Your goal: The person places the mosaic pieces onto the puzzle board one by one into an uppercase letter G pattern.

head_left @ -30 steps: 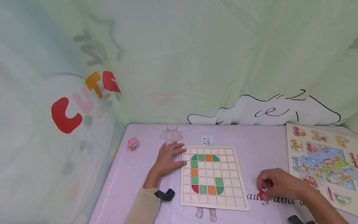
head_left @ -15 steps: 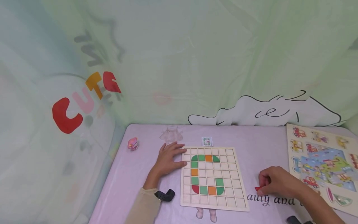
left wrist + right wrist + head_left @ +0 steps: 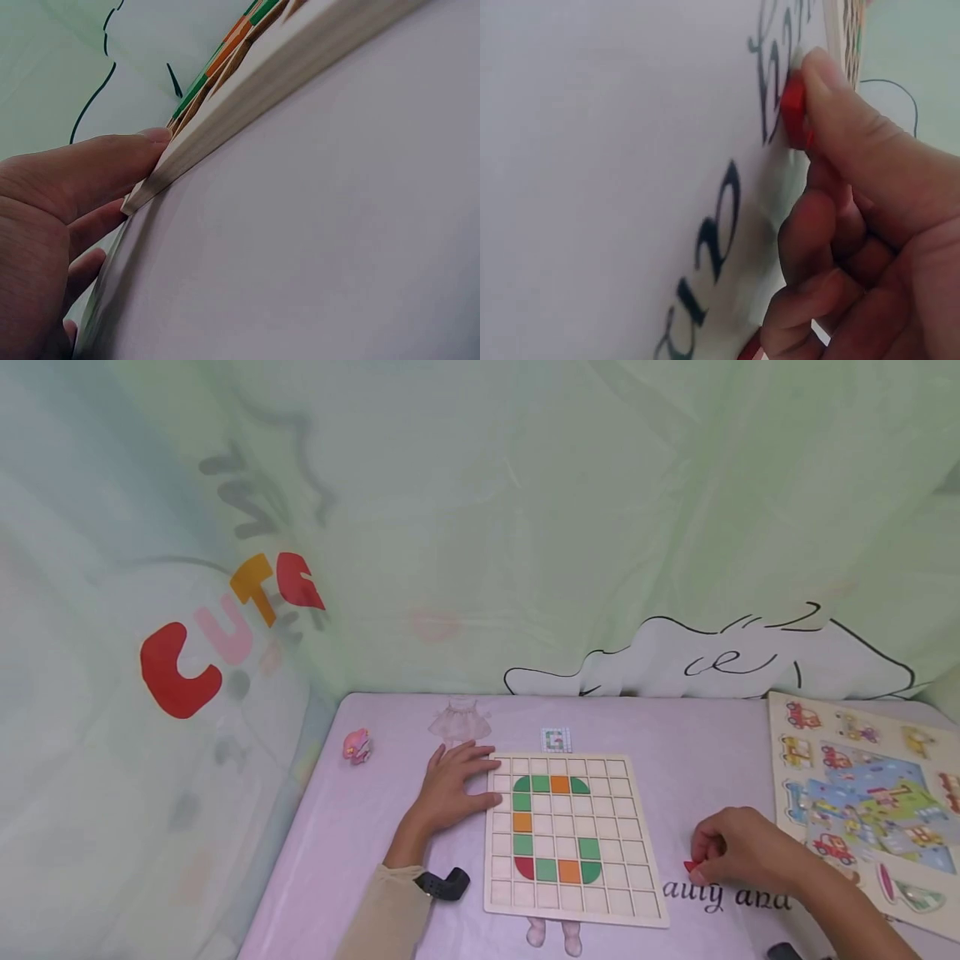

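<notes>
A pale wooden grid board [image 3: 617, 893] lies flat on the table. Green, orange and red tiles set in its cells form a G-like outline, with a red rounded tile [image 3: 525, 867] at its lower left corner. My left hand [image 3: 447, 783] rests at the board's left edge, fingers spread, the thumb [image 3: 112, 165] against the rim in the left wrist view. To the right of the board, my right hand [image 3: 738, 847] pinches a small red tile [image 3: 793, 111] between thumb and fingers, low over the table. Its full shape is partly hidden by the fingers.
A small pattern card [image 3: 556, 740] lies behind the board. A pink toy figure [image 3: 357, 746] sits at the far left. At the right, a wooden vehicle puzzle [image 3: 783, 785] reaches under the right forearm. Hanging fabric [image 3: 480, 527] borders the table's back and left.
The right hand has shifted slightly away from the body, and the red tile's pointed end now shows left of the fingertips. Left hand and board stay in place.
</notes>
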Motion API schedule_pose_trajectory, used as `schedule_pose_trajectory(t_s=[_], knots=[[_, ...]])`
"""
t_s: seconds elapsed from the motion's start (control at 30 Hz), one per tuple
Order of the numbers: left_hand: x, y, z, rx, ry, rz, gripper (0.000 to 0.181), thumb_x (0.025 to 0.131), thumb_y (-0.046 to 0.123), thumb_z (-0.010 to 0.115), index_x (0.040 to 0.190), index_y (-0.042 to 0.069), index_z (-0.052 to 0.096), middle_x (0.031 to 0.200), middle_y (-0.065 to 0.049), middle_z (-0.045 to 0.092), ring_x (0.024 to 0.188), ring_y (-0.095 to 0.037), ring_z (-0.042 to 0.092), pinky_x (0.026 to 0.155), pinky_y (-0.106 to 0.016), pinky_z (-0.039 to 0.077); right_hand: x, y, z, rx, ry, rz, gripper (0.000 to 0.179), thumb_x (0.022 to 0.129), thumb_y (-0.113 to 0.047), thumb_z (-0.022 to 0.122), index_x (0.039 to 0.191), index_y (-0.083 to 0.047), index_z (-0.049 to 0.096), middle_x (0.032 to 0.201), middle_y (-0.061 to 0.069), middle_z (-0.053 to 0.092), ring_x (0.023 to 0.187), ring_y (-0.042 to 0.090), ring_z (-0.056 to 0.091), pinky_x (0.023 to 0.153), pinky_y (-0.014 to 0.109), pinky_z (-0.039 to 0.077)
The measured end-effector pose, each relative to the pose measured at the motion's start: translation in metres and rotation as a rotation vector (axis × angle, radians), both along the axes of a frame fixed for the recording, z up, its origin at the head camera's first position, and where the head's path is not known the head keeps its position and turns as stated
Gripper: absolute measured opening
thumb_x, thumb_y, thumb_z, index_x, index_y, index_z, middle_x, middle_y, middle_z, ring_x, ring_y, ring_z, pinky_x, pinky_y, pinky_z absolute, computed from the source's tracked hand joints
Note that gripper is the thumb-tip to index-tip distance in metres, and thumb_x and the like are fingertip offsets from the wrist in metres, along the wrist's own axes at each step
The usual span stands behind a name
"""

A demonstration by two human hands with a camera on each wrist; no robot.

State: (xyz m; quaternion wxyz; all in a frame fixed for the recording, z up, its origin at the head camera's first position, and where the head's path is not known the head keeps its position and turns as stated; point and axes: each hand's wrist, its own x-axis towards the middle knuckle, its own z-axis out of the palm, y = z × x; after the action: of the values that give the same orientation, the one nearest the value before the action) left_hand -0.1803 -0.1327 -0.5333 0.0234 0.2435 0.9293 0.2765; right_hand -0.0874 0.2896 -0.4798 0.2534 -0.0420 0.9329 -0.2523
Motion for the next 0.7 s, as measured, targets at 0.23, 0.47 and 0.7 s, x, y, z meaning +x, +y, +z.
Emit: schedule_pose_trajectory(t_s=[0.23, 0.47, 0.7], knots=[[-0.0008, 0.0, -0.0011, -0.017, 0.0, 0.007, 0.055, 0.087, 0.052, 0.072, 0.135, 0.027, 0.067, 0.154, 0.007, 0.053, 0.154, -0.021, 0.032, 0.128, -0.057, 0.008, 0.0021, -0.0045, 0.0014, 0.02, 0.011, -0.022, 0.027, 0.07, -0.033, 0.093, 0.075, -0.02, 0.07, 0.068, -0.001, 0.057, 0.072, 0.016, 0.052, 0.057, 0.024, 0.037], [-0.0015, -0.0002, -0.0024, -0.018, -0.005, 0.009, 0.055, 0.088, 0.053, 0.072, 0.136, 0.027, 0.067, 0.154, 0.008, 0.052, 0.154, -0.02, 0.031, 0.128, -0.057, 0.008, 0.0022, -0.0016, 0.0009, -0.036, 0.005, 0.009, 0.027, 0.073, -0.033, 0.091, 0.077, -0.019, 0.068, 0.067, -0.002, 0.057, 0.067, 0.012, 0.052, 0.056, 0.022, 0.037], [-0.0006, 0.0004, -0.0007, -0.018, -0.009, 0.011, 0.054, 0.088, 0.052, 0.072, 0.136, 0.027, 0.067, 0.154, 0.008, 0.052, 0.154, -0.021, 0.031, 0.128, -0.058, 0.008, -0.0011, 0.0024, -0.0046, -0.183, 0.042, 0.112, 0.028, 0.08, -0.039, 0.085, 0.08, -0.02, 0.064, 0.067, -0.007, 0.054, 0.065, 0.005, 0.051, 0.055, 0.023, 0.037]])
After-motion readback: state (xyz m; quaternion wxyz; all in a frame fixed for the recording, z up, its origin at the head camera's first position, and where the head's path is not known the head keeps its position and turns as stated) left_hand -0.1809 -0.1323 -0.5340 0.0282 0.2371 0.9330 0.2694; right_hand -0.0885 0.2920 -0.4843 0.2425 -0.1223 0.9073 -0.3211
